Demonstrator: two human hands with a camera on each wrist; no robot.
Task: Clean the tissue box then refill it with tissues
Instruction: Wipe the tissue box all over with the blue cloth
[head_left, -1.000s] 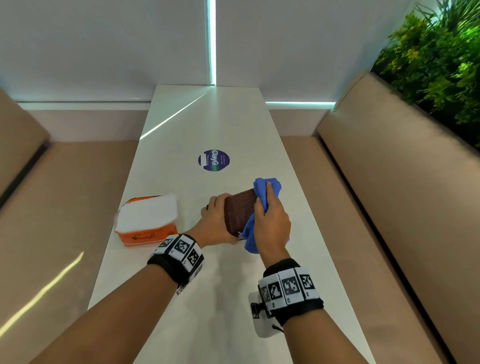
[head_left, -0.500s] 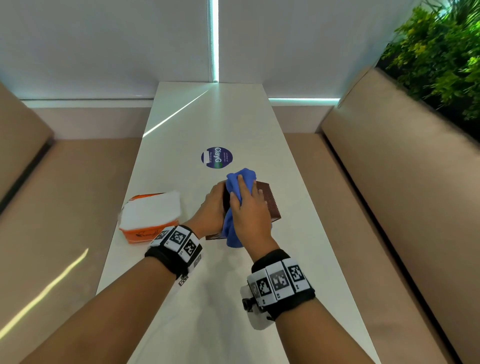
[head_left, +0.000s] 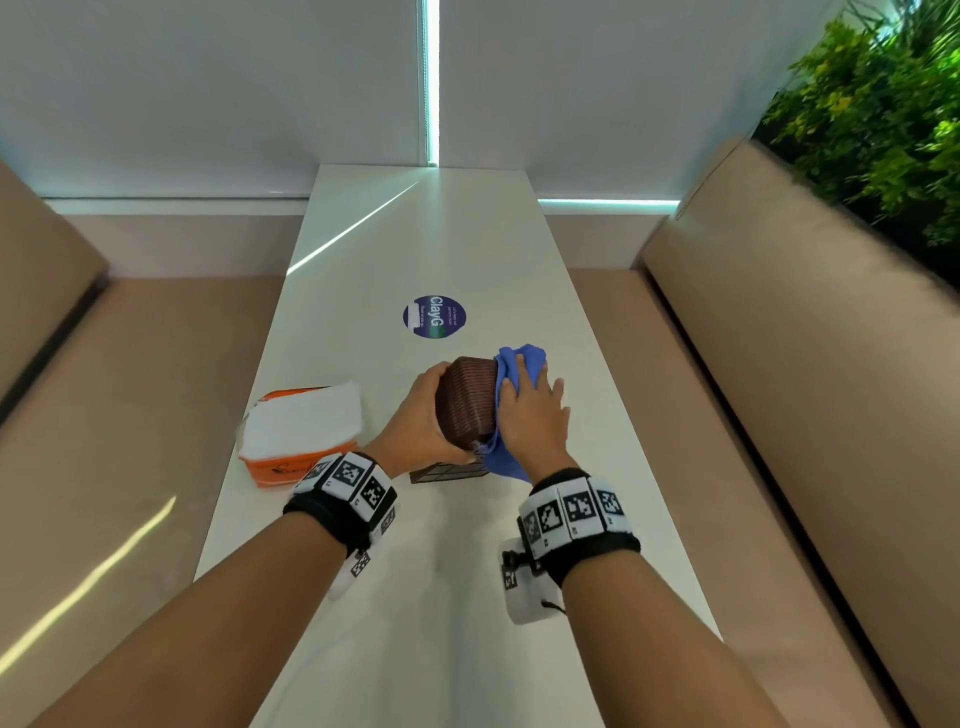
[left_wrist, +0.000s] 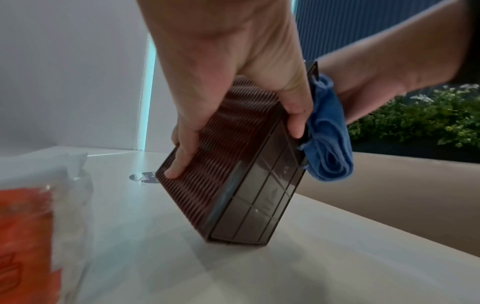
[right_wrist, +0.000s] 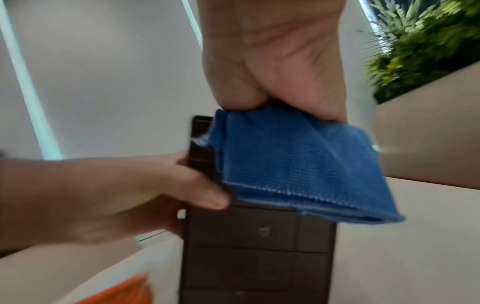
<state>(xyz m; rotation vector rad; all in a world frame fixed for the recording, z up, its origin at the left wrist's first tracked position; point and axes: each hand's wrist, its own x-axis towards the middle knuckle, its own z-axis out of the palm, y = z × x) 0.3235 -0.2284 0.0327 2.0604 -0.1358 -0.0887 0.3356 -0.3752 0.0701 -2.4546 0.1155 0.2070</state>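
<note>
The dark brown ribbed tissue box (head_left: 467, 405) stands tilted on one lower edge on the white table (head_left: 441, 597). My left hand (head_left: 415, 421) grips it from the left, fingers on the ribbed face (left_wrist: 226, 164) and thumb on the gridded face (right_wrist: 254, 257). With fingers laid flat, my right hand (head_left: 530, 415) presses a folded blue cloth (head_left: 506, 374) against the box's right side. The cloth (right_wrist: 298, 164) hangs out below that palm. An orange pack of white tissues (head_left: 301, 426) lies to the left of the box.
A round purple sticker (head_left: 434, 317) sits on the table beyond the box. Tan benches (head_left: 130, 415) run along both long sides of the table. Green plants (head_left: 883, 104) grow behind the right backrest. A white wall closes the far end.
Half a second ago the cloth and my right hand were over the box's left end. They have slid back to its right side, and the box is tipped up more.
</note>
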